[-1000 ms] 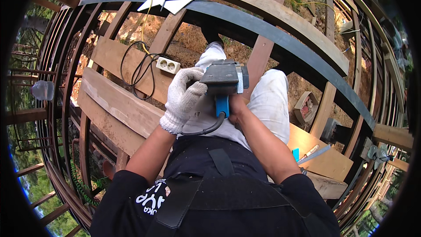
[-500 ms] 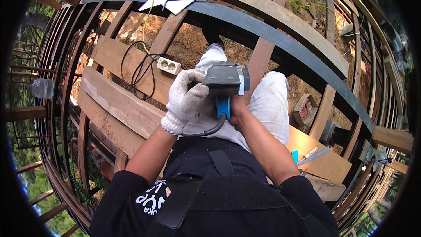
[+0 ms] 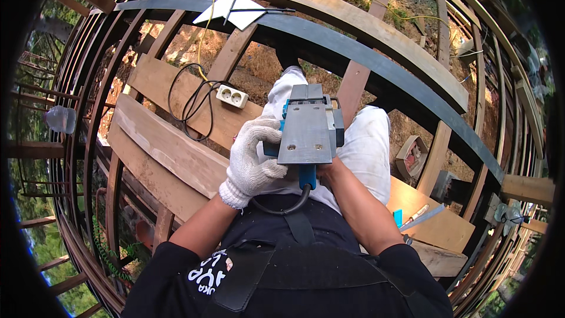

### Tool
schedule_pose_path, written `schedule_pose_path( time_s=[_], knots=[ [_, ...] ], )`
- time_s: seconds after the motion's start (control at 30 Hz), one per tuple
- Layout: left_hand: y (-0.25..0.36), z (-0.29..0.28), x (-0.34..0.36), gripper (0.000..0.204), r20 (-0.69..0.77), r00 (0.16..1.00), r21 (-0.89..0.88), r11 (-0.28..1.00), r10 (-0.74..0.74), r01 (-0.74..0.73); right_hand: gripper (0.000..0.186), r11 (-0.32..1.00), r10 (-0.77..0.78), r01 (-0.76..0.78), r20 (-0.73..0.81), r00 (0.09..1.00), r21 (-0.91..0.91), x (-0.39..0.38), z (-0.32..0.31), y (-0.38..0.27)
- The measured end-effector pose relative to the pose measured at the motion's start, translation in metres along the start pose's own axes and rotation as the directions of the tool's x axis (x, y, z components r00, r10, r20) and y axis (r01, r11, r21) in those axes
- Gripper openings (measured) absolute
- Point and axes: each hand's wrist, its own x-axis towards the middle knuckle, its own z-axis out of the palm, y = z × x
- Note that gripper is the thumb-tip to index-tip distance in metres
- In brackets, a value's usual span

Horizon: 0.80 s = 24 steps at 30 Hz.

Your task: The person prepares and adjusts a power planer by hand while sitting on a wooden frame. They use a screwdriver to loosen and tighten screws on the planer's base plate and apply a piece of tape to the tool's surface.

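1. Left hand [image 3: 250, 162], in a white knitted glove: grip curled, thumb and fingers pinching the left side of the power planer [image 3: 306, 132].
2. Right hand [image 3: 329, 168], bare: at the planer's lower right, mostly hidden behind it; can't tell how that grip's fingers sit.
3. Planer is over the lap, between the thighs in white trousers [image 3: 368, 141]. Grey metal sole faces up toward the wearer; blue body shows below, black cord [image 3: 288, 208] loops from it.
4. Left of the legs: white socket block [image 3: 232, 96] on a plank, coiled black cable [image 3: 187, 119] just beside it.
5. Wide plank [image 3: 170, 141] lies left of the gloved hand.
6. Far side: white sheet [image 3: 244, 16] on a long dark beam [image 3: 365, 62], thin black bars across it.
7. Right: tan board [image 3: 441, 229] carries a wooden-handled tool [image 3: 419, 212] and a blue-green piece [image 3: 398, 218].
8. Small open box [image 3: 402, 166] sits past the right leg, reddish contents.
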Motion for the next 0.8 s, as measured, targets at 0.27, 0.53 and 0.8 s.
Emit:
schedule_pose_path(
  time_s=[0.27, 0.53, 0.8],
  knots=[
    [0.017, 0.002, 0.003, 0.065, 0.068, 0.996, 0.056, 0.997, 0.052, -0.056, 0.042, 0.997, -0.077, 0.074, 0.156, 0.985, 0.023, -0.022, 0.055, -0.037],
    [-0.018, 0.016, 0.003, 0.066, -0.003, 0.998, -0.065, 0.996, -0.058, 0.058, 0.041, 0.991, -0.059, 0.049, -0.078, 0.995, -0.121, 0.001, 0.019, -0.016],
    [-0.023, 0.014, 0.005, 0.059, 0.030, 0.993, -0.050, 0.992, -0.111, 0.112, 0.040, 0.964, -0.110, 0.051, -0.215, 0.970, -0.263, 0.004, -0.005, -0.016]
  ],
)
